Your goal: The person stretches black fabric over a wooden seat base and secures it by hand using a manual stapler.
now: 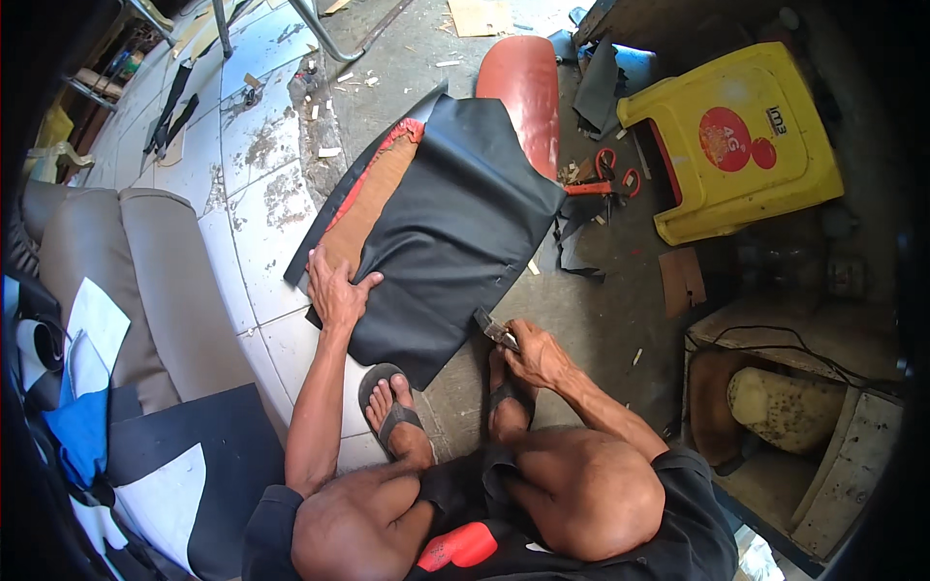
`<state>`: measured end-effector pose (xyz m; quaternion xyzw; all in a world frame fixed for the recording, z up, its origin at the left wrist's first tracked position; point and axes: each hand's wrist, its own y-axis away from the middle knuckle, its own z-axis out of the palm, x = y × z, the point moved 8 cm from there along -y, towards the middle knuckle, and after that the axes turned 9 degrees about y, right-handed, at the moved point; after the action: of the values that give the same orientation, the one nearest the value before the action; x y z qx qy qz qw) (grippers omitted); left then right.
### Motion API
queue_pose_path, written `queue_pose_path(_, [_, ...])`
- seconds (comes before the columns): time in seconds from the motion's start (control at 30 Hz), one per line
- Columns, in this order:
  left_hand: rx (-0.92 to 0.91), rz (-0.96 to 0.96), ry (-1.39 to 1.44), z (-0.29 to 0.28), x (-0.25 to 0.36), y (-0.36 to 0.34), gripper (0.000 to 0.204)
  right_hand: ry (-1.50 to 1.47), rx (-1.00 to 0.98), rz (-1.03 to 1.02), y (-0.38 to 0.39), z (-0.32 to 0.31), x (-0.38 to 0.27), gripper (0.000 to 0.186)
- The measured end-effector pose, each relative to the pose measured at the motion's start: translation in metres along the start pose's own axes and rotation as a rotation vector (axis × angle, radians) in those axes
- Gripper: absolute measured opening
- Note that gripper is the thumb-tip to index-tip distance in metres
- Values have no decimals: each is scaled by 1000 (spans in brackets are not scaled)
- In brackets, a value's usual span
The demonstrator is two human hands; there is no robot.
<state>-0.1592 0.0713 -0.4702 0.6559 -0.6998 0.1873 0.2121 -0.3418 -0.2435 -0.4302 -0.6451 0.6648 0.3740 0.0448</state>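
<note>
Black sheet (pixel 455 194) under left hand (pixel 336 288); metal tool (pixel 496 331) in right hand (pixel 536 355)

Left hand spread on sheet and brown board (pixel 363 215), sheet mostly rightward of it. Right hand wrapped round tool, beside sheet's edge. Risk: slack left pressure could let creased sheet slip; tool might nick foot (pixel 509 418) behind it.

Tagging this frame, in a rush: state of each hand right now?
Left hand: open, resting on the black covering.
Right hand: closed, holding a metal hand tool.
</note>
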Motion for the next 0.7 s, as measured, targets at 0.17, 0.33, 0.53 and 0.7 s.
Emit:
queue_pose_path(0.17, [39, 78, 20, 2, -7, -2, 50, 61, -47, -9, -4, 7, -7, 37])
queue_pose_path(0.33, [93, 111, 27, -4, -5, -2, 43, 125, -76, -7, -11, 13, -10, 37])
queue_pose_path(0.53, [52, 84, 32, -2, -6, -9, 44, 183, -94, -8, -24, 18, -6, 33])
queue_pose_path(0.7, [86, 148, -21, -8, -1, -10, 41, 135, -110, -50, -23, 8, -1, 33])
